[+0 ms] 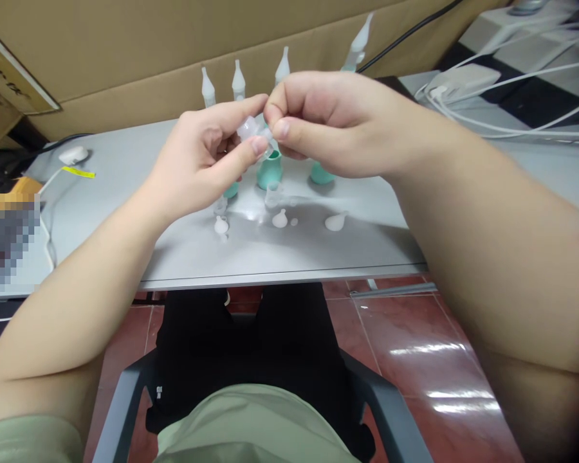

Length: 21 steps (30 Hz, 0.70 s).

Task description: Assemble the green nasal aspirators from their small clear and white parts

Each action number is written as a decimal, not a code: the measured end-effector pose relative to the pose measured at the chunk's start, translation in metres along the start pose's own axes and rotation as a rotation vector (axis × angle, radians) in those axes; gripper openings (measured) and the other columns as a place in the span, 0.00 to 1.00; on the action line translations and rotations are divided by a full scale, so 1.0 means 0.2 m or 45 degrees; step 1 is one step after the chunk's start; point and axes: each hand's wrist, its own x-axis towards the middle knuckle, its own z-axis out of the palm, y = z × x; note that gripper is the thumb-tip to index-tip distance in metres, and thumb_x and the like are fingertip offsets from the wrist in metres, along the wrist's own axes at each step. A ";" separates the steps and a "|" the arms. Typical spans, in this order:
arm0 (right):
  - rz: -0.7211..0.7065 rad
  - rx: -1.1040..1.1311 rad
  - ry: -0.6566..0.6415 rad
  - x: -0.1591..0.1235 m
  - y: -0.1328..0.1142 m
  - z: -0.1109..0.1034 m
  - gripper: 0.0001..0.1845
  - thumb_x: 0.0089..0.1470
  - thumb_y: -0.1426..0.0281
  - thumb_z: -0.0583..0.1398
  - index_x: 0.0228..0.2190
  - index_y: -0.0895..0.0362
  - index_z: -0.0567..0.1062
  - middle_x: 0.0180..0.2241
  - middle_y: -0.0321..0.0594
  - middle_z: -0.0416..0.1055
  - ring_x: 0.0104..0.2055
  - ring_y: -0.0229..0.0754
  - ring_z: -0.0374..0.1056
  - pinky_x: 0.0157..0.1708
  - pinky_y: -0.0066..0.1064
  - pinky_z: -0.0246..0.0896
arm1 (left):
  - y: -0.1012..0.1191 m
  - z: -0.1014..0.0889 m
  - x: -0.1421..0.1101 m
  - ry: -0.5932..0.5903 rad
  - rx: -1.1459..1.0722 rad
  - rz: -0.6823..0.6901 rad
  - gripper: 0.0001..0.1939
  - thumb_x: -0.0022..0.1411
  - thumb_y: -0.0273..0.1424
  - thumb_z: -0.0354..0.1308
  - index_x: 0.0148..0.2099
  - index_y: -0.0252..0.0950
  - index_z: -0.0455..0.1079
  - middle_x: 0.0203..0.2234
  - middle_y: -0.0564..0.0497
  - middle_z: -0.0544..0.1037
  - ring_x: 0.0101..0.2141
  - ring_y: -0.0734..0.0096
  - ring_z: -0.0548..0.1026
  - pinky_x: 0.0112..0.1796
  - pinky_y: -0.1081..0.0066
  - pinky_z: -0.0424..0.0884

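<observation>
My left hand [207,151] and my right hand [328,122] meet above the grey table [280,257], both pinching one small clear plastic piece [253,130] between fingertips. Behind and below the hands stand several teal rubber bulbs with clear pointed nozzles, one bulb [269,171] showing between the hands, another [321,173] under my right hand. Nozzle tips [238,80] rise above my fingers. Small clear loose parts [280,219] lie on the table in front of the bulbs, including a rounded cap [335,222] and one [220,225] at the left.
A cardboard wall [174,58] stands behind the table. White cables and a power adapter [463,80] lie at the back right. A white plug with a yellow tag [74,157] sits at the left. Below are a grey chair [381,399] and red floor tiles.
</observation>
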 end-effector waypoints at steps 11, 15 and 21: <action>-0.106 -0.086 0.231 -0.01 -0.05 0.03 0.09 0.68 0.72 0.77 0.35 0.49 0.87 0.32 0.34 0.78 0.32 0.38 0.66 0.30 0.35 0.62 | 0.33 0.01 0.05 0.004 0.106 -0.008 0.37 0.86 0.67 0.66 0.80 0.50 0.80 0.51 0.45 0.85 0.57 0.47 0.88 0.55 0.45 0.89; -0.009 -0.059 0.122 -0.01 -0.07 0.02 0.16 0.74 0.82 0.75 0.36 0.51 0.84 0.33 0.29 0.76 0.33 0.30 0.65 0.29 0.23 0.61 | 0.25 0.08 0.07 0.034 0.230 0.098 0.42 0.86 0.71 0.57 0.83 0.49 0.75 0.58 0.44 0.82 0.64 0.44 0.88 0.58 0.42 0.89; 0.137 0.092 0.039 0.00 -0.12 0.04 0.23 0.84 0.89 0.63 0.37 0.56 0.79 0.31 0.21 0.71 0.30 0.19 0.62 0.35 0.08 0.61 | -0.01 0.02 0.00 -0.051 0.248 0.129 0.55 0.83 0.79 0.37 0.81 0.46 0.75 0.49 0.47 0.75 0.53 0.55 0.89 0.55 0.43 0.85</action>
